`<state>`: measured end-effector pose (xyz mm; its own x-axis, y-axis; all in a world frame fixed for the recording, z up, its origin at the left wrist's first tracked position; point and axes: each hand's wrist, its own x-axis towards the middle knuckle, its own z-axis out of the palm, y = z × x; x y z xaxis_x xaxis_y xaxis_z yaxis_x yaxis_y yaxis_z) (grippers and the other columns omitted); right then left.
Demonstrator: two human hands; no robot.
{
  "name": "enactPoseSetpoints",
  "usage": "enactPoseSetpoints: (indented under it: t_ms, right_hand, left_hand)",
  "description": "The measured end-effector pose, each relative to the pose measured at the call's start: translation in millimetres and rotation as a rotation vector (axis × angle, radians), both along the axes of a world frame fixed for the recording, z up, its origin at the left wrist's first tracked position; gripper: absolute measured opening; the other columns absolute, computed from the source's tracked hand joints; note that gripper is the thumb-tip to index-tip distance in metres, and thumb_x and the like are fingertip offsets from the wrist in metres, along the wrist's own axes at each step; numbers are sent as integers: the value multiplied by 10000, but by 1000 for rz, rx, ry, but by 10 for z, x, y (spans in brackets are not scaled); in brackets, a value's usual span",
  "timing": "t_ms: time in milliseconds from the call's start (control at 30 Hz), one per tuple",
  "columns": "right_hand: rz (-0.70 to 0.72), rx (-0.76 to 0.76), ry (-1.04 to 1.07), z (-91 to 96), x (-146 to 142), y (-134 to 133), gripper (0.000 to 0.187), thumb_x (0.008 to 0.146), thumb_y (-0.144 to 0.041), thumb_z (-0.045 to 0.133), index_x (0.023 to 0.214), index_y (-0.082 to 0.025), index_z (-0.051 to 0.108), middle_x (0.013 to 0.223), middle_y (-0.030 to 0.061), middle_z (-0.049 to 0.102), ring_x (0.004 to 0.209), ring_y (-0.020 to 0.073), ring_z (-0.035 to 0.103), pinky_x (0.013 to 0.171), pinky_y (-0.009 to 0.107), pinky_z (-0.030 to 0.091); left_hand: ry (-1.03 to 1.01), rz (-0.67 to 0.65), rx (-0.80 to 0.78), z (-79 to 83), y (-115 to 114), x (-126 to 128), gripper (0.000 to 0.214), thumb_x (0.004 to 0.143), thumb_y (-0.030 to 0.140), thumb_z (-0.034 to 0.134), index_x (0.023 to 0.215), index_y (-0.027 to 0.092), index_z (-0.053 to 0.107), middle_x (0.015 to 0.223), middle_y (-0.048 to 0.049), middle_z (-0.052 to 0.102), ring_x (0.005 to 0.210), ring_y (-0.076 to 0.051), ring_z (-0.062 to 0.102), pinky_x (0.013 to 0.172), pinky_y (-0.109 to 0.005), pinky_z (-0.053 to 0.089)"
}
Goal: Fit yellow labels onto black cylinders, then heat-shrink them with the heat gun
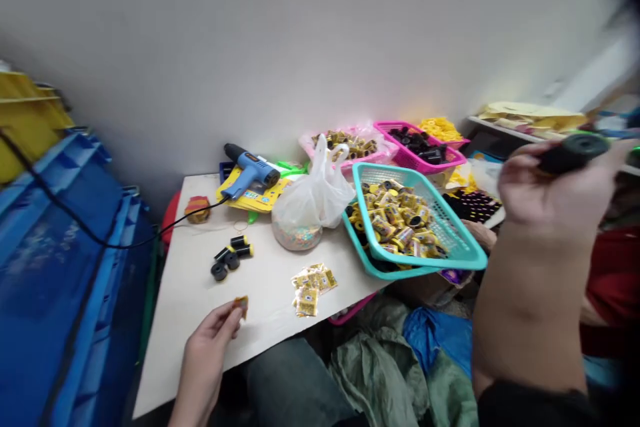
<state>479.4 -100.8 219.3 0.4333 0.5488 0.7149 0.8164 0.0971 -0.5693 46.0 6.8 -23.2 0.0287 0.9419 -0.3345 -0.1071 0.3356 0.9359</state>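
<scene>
My left hand (213,330) is pinched over the front of the white table, a small yellow printed label (241,307) between thumb and fingers. Raised high at the right, my right hand (555,187) is closed around a black cylinder (575,152), blurred, with its round end showing. Several short black cylinders with yellow ends (231,257) lie on the table beyond my left hand. To their right is a loose pile of flat yellow printed labels (311,288). A turquoise basket (463,240), resting on another one, holds many yellow-wrapped cylinders.
A blue heat gun (250,172) lies on yellow packaging, its black cord (125,245) running left. Beside it stands a tied white plastic bag (315,200). Pink baskets (453,159) of parts line the wall. Blue crates (50,247) stand left; bags (380,353) lie below the table.
</scene>
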Motion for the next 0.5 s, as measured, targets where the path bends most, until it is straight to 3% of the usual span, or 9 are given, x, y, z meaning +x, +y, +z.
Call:
enactPoseSetpoints:
  t_ms: [33,100,133,200,267,367,500]
  right_hand:
    - [155,89,421,-198,-299,144,744,925,-641,4,852,-246,629,1031,53,633,949,167,610,602,325,404]
    - [499,-153,1111,-643,-998,419,389,907,-559,430,785,-231,600,873,-3,630,756,103,579,563,253,390]
    - [596,-308,1223,-864,-1350,525,294,864,-492,537,804,-212,604,840,13,626,716,114,573,548,249,402]
    - [776,-567,1371,-1250,-1947,655,295,734,-455,664,794,-173,602,810,54,616,695,153,574,524,269,427]
    - [862,-638,1434,-1523,-2324,709,309,648,-403,694,834,-179,593,809,41,602,665,138,550,538,270,443]
    - [896,-611,1441,-1745,-2534,756,370,615,-346,724,928,-226,567,934,10,604,778,124,575,677,265,483]
    - [861,-610,1326,-1935,-2548,834,439,638,-350,799,1002,-244,577,977,3,621,818,119,586,794,278,470]
  left_hand:
    - [3,-13,26,6,-19,1,557,470,511,846,861,133,729,789,-55,742,666,-128,552,608,-237,438]
    - [4,-41,65,22,-53,3,499,541,506,822,877,142,757,797,-60,748,675,-136,565,617,-245,449]
    - [2,-53,83,32,-67,2,470,571,495,812,888,151,765,820,-65,754,698,-146,585,625,-249,459]
    - [-5,-62,122,52,-94,-5,404,609,457,800,891,170,773,877,-72,761,774,-172,629,659,-256,486]
    - [-15,-61,154,70,-118,-24,347,623,409,799,880,177,772,903,-72,761,823,-186,656,697,-264,511]
    - [-38,-19,148,85,-134,-65,380,617,349,808,950,177,743,905,-65,760,800,-179,677,690,-267,536]
    - [-42,13,139,92,-108,-113,430,622,316,806,1010,175,687,758,-34,751,698,-170,681,589,-245,531]
